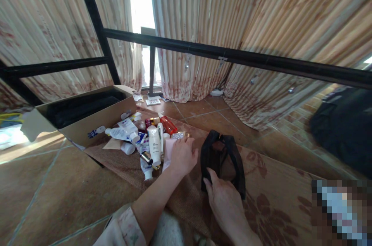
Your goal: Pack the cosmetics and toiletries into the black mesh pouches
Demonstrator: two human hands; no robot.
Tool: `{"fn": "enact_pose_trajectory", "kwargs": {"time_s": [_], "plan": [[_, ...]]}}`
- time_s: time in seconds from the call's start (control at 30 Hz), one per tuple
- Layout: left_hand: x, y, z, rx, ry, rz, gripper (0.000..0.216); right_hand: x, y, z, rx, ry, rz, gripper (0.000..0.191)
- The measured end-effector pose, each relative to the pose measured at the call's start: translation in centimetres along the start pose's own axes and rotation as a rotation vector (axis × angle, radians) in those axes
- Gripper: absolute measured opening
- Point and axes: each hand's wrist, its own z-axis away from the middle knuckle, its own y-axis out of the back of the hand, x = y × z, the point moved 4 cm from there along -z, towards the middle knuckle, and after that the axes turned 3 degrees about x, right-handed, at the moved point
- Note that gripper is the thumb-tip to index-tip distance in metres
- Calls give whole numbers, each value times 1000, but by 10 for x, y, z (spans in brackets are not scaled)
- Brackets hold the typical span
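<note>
My right hand (223, 201) grips the near rim of a black mesh bag (236, 160), thumb inside the opening and fingers beneath. The bag stands on the patterned brown cloth with its mouth held apart. To its left, my left hand (183, 156) rests over the right edge of a pile of cosmetics, its fingers bent down and their tips hidden. A pale pink flat item (169, 151) lies right beside that hand, and a glittery-capped piece (178, 135) is just beyond it. The pile also has a white bottle (154, 145), a red pump bottle (168, 125) and several white tubes (123, 133).
A long cardboard box (101, 120) with a dark lining stands behind the pile on the left. Black metal bars (186, 46) cross in front of floral curtains (197, 5). Small cards (153, 101) lie on the tiled floor. A dark bulky object (345, 129) is at the right.
</note>
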Motion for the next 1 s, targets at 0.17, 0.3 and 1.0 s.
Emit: {"fn": "enact_pose_trajectory", "kwargs": {"time_s": [0.17, 0.3, 1.0], "plan": [[-1, -4, -1, 2, -2, -1, 30, 0, 3, 0, -6, -5, -26, 29], [-2, -6, -2, 5, -7, -2, 29, -1, 3, -1, 5, 1, -21, 28], [-9, 1, -10, 38, -1, 28, 31, -2, 4, -1, -31, -5, 1, 30]]}}
